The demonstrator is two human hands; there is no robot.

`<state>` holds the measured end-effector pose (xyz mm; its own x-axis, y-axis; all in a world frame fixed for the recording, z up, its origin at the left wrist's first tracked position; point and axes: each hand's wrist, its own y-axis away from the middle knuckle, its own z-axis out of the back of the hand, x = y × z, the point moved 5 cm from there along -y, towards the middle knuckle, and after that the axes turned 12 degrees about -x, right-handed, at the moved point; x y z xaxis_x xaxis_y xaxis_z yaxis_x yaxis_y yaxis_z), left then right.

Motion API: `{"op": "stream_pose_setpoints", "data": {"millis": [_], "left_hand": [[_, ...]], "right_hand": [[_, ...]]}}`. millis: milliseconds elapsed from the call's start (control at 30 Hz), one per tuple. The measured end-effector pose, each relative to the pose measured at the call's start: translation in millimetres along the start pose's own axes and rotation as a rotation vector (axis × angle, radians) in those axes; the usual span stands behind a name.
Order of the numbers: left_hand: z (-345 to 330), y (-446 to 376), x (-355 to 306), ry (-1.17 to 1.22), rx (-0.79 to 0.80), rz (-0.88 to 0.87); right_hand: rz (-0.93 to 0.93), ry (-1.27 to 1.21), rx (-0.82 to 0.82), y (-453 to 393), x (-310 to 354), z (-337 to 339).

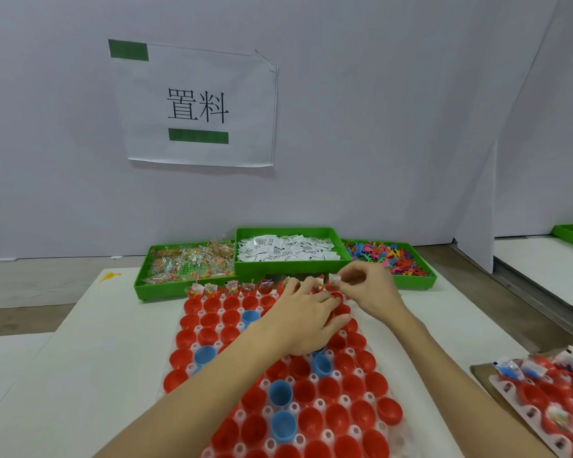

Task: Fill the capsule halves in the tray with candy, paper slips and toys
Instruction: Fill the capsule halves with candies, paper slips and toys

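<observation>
White table, grey wall w/ paper sign. Right hand pinching candy packet; left hand flat, relaxed on capsule tray.

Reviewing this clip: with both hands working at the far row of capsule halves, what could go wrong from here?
1. The right hand pinches a small packet above the far row; it could slip or land in an already filled half.
2. The left hand rests across open red halves, so it might knock some out of the tray.
3. The few blue halves among the red ones may get skipped.
</observation>
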<state>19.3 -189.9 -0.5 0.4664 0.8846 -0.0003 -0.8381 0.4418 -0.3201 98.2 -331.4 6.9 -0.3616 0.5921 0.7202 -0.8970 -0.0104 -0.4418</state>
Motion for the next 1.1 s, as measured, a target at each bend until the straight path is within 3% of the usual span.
{"op": "stream_pose_setpoints", "data": {"millis": [300, 633, 967, 1100], "left_hand": [[-4, -6, 5, 0.014, 0.031, -0.008], [-1, -6, 4, 0.005, 0.075, -0.014], [-1, -6, 5, 0.005, 0.093, -0.016], [-1, -7, 5, 0.007, 0.097, -0.017]], "right_hand": [[-0.121, -0.112, -0.039, -1, -5, -8], [-0.122, -0.191, 0.112, 1, -9, -5], [-0.028, -0.306, -0.037, 13, -15, -8], [-0.094, -0.37, -0.029, 14, -18, -9]]}}
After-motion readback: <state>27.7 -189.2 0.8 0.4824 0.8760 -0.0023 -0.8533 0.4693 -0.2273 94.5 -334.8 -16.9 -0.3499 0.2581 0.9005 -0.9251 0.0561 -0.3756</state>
